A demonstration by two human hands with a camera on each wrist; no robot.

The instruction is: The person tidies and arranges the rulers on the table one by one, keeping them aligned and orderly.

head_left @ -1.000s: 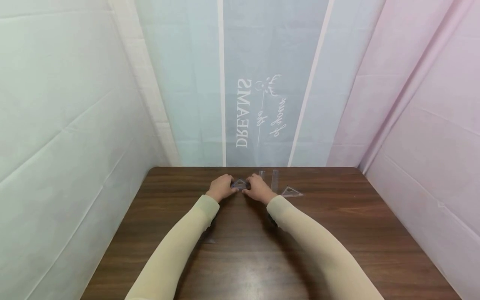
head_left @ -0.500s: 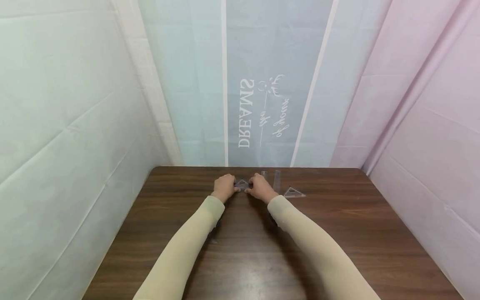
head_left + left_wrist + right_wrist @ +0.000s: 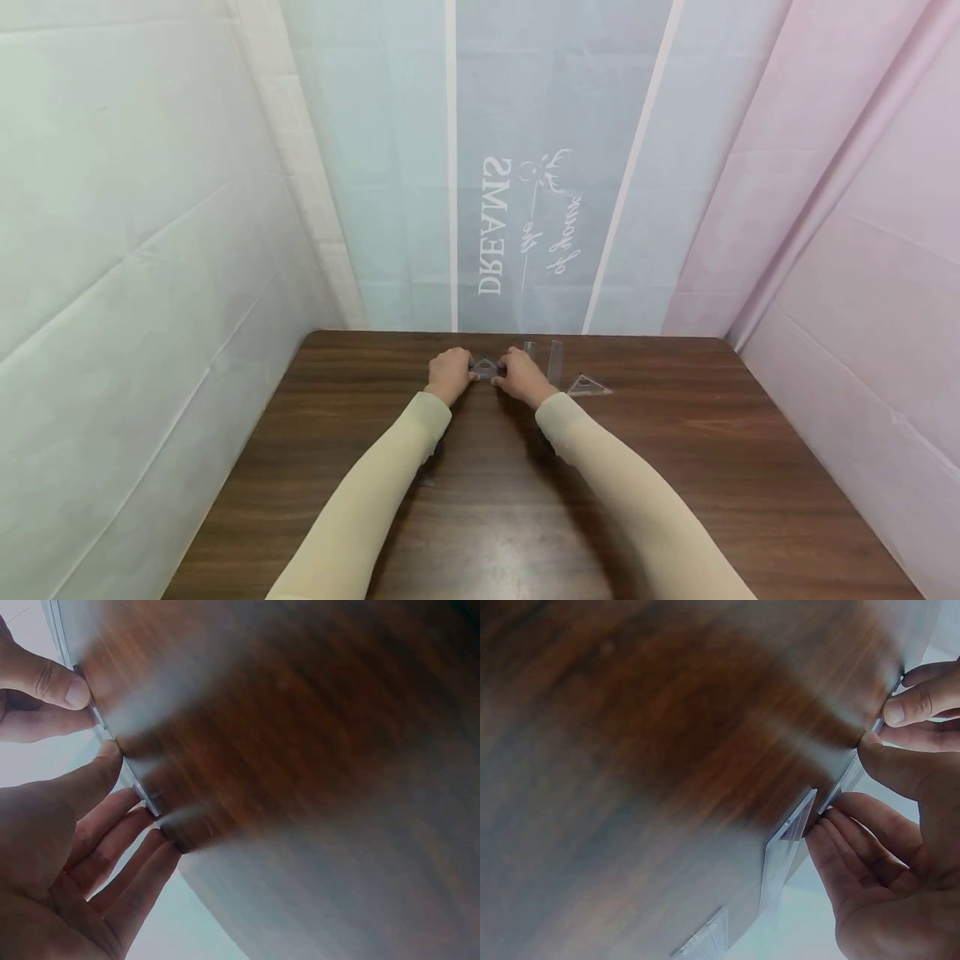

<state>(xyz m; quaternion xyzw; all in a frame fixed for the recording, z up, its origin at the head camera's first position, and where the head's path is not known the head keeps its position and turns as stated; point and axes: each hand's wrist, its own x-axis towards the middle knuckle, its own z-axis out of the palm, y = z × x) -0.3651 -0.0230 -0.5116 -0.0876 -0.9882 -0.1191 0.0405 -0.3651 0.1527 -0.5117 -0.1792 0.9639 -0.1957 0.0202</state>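
Note:
A clear plastic set square (image 3: 486, 367) lies flat near the far edge of the brown wooden table (image 3: 495, 517), between my two hands. On its left side, my left hand (image 3: 450, 372) pinches it with the thumb at the near edge and fingers beyond. My right hand (image 3: 522, 377) grips the right side the same way. In the left wrist view the set square (image 3: 136, 782) shows as a thin bright edge between thumb and fingers of the left hand (image 3: 82, 847). The right wrist view shows that edge again, with the right hand (image 3: 889, 855) on it.
Right of my right hand lie a clear straight ruler (image 3: 555, 360) and a second clear set square (image 3: 589, 385). A short clear piece (image 3: 529, 345) shows behind the right hand. Another clear pointed piece (image 3: 428, 482) peeks out beside the left forearm. A printed curtain (image 3: 555, 250) hangs behind the table.
The head view has shifted slightly, so everything sits a little further right in it. Both hands keep their hold on the set square.

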